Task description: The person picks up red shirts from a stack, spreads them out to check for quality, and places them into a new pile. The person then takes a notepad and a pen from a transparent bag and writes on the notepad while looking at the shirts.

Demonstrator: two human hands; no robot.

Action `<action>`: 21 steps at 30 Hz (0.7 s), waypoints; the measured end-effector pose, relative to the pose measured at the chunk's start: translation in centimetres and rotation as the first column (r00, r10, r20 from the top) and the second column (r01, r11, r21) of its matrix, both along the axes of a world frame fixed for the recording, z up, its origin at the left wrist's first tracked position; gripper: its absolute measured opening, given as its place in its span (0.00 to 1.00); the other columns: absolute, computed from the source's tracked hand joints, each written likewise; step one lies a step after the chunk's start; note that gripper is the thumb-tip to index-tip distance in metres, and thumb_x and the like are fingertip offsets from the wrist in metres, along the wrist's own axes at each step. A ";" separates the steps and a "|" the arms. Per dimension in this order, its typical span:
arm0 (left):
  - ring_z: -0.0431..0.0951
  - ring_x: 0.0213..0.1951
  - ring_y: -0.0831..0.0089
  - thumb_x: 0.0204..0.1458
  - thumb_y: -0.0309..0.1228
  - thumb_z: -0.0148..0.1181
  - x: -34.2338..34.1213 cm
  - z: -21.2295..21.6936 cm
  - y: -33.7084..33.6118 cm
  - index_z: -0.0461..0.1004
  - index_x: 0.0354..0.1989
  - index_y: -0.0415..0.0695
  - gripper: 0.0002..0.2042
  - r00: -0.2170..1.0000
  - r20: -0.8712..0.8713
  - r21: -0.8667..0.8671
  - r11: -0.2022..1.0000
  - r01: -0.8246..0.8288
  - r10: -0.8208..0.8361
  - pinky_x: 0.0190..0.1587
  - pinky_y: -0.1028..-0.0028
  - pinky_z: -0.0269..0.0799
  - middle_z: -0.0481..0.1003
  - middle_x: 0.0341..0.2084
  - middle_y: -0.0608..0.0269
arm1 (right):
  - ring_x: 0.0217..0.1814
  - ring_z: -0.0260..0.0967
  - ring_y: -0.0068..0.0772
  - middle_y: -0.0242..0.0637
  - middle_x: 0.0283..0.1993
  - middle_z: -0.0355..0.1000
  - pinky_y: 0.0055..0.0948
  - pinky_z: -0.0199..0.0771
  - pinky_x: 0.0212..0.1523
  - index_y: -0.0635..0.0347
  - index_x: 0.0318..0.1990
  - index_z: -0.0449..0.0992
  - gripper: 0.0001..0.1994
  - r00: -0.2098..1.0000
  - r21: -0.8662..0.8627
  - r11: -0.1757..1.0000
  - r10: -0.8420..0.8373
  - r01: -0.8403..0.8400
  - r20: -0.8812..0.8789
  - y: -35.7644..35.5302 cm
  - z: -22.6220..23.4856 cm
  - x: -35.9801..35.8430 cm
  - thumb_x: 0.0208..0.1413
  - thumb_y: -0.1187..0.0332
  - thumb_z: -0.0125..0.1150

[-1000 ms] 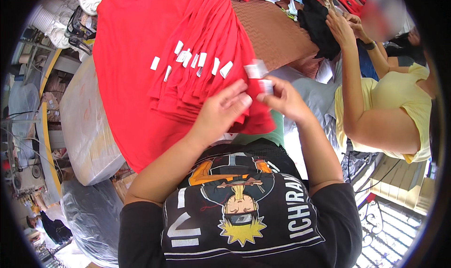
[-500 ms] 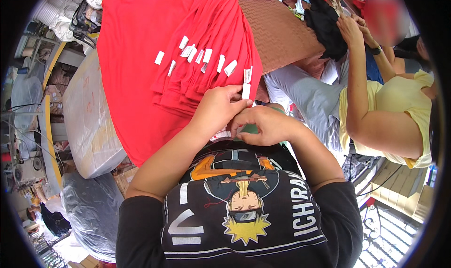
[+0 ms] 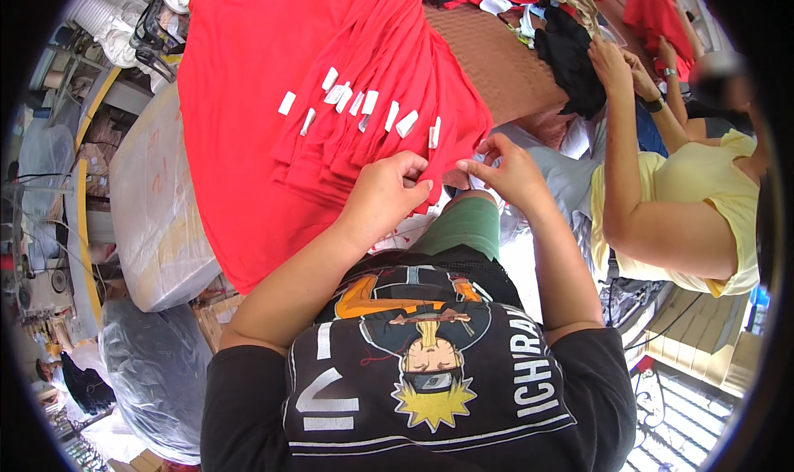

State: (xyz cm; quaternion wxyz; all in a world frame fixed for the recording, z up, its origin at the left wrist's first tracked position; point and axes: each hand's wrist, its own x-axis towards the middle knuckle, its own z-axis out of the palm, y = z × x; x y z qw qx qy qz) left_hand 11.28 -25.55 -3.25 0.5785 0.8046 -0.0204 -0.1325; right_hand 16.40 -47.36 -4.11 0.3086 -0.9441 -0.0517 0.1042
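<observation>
Layered red garments (image 3: 248,67) fan out in front of me, with several small white labels (image 3: 370,101) standing up along their overlapping edges. At the near edge of the pile, my left hand (image 3: 385,195) is closed on a fold of the top red garment, thumb and finger pinched. A short way to its right, my right hand (image 3: 514,174) pinches the right-hand edge of the same cloth. Its thumb points left and its fingers curl over the fabric. The cloth inside both grips is mostly hidden by my fingers.
A brown quilted surface (image 3: 475,50) lies beyond the pile, with black cloth (image 3: 571,62) on it. At right, a person in a yellow top (image 3: 674,199) handles cloth. Plastic-wrapped bundles (image 3: 153,199) stand at left. My knee in green shorts (image 3: 463,228) is below my hands.
My right hand has moved right and up, away from my left hand, to the garment's edge. That edge now spreads farther right. My left hand has barely shifted.
</observation>
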 end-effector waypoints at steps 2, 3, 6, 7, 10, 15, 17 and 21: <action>0.77 0.32 0.77 0.48 0.26 0.62 0.2 -0.3 0.0 0.73 0.42 0.33 0.14 1.000 0.019 -0.012 1.000 0.004 -0.004 0.36 0.76 0.73 0.78 0.32 0.57 | 0.39 0.74 0.45 0.47 0.36 0.75 0.37 0.72 0.39 0.65 0.42 0.71 0.32 0.997 -0.035 0.999 -0.040 0.042 0.061 -1.3 -1.7 0.7 0.39 0.45 0.69; 0.78 0.32 0.75 0.48 0.26 0.61 0.2 -0.5 0.0 0.73 0.42 0.33 0.14 0.999 0.039 0.007 1.000 0.007 -0.007 0.35 0.75 0.74 0.78 0.31 0.55 | 0.42 0.74 0.45 0.48 0.38 0.75 0.38 0.72 0.41 0.65 0.44 0.71 0.33 0.994 -0.051 0.997 -0.058 0.063 0.095 -1.8 -2.6 1.2 0.39 0.45 0.69; 0.80 0.32 0.71 0.49 0.26 0.59 0.2 -0.2 -0.2 0.73 0.45 0.34 0.14 0.998 0.055 0.007 1.000 0.006 -0.007 0.35 0.74 0.74 0.78 0.32 0.51 | 0.46 0.73 0.46 0.49 0.44 0.74 0.38 0.70 0.45 0.64 0.51 0.69 0.33 0.988 -0.007 0.993 -0.116 0.117 0.098 -3.0 -6.1 2.6 0.40 0.49 0.68; 0.80 0.32 0.71 0.49 0.26 0.59 0.0 -0.2 -0.1 0.73 0.45 0.35 0.15 0.999 0.048 -0.001 1.000 -0.003 0.003 0.35 0.74 0.74 0.78 0.33 0.51 | 0.47 0.73 0.46 0.50 0.45 0.74 0.38 0.70 0.46 0.64 0.51 0.69 0.33 0.988 0.022 0.992 -0.129 0.128 0.084 -2.9 -6.7 3.1 0.41 0.50 0.68; 0.77 0.37 0.77 0.52 0.28 0.59 0.1 -0.4 0.0 0.71 0.52 0.37 0.18 0.990 0.042 0.020 0.991 0.136 -0.137 0.42 0.76 0.72 0.78 0.38 0.57 | 0.47 0.73 0.45 0.50 0.42 0.75 0.36 0.70 0.47 0.63 0.45 0.74 0.24 0.992 0.159 0.987 0.008 0.013 -0.128 -3.9 -7.4 4.6 0.45 0.54 0.65; 0.78 0.40 0.69 0.53 0.34 0.59 -2.0 2.9 -0.2 0.70 0.54 0.45 0.20 0.624 0.018 0.076 0.623 0.779 -0.782 0.44 0.71 0.72 0.76 0.43 0.55 | 0.42 0.73 0.47 0.46 0.35 0.76 0.41 0.71 0.43 0.61 0.36 0.78 0.14 0.973 -0.281 0.941 0.218 -0.187 0.080 -4.9 -1.9 5.0 0.48 0.59 0.62; 0.78 0.39 0.67 0.52 0.34 0.59 -2.2 3.5 0.3 0.73 0.50 0.45 0.17 0.678 0.060 0.129 0.680 0.722 -0.732 0.43 0.71 0.72 0.77 0.40 0.54 | 0.39 0.74 0.48 0.46 0.33 0.76 0.41 0.71 0.41 0.63 0.35 0.77 0.13 0.934 -0.309 0.916 0.317 -0.256 0.164 -4.5 1.3 4.5 0.51 0.60 0.60; 0.76 0.39 0.60 0.50 0.33 0.58 -2.2 4.5 2.0 0.74 0.45 0.43 0.14 0.864 0.186 0.316 0.861 0.398 -0.467 0.43 0.67 0.71 0.76 0.38 0.57 | 0.35 0.75 0.44 0.45 0.30 0.76 0.39 0.73 0.37 0.64 0.34 0.77 0.17 0.859 -0.410 0.773 0.509 -0.484 -0.056 -3.2 6.5 4.6 0.54 0.55 0.58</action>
